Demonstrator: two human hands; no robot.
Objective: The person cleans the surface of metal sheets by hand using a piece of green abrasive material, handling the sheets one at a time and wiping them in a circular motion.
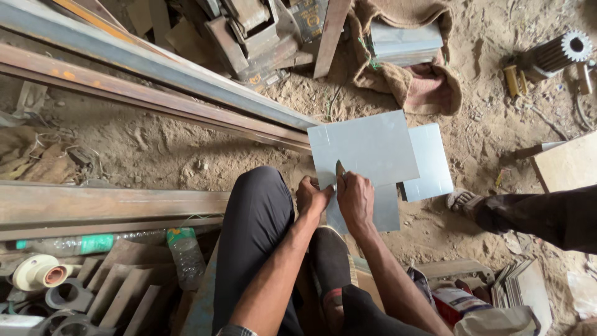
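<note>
- Left hand (311, 196) was closed on the near edge of the metal sheet (364, 149), which lay on the dirt floor (155, 149).
- Right hand (356, 198) gripped a blade (340, 169), tip pressed to the sheet.
- The sheet appeared largely intact; a second sheet (432, 162) lay underneath it.
- A bystander's foot (463, 202) stood nearby.

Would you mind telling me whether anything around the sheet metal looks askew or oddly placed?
Yes. The top grey metal sheet lies skewed across the sheets under it, so the edges do not line up. A clear plastic bottle also lies tipped among the scrap beside the steel beam. The left hand and right hand work at the top sheet's near edge.
</note>
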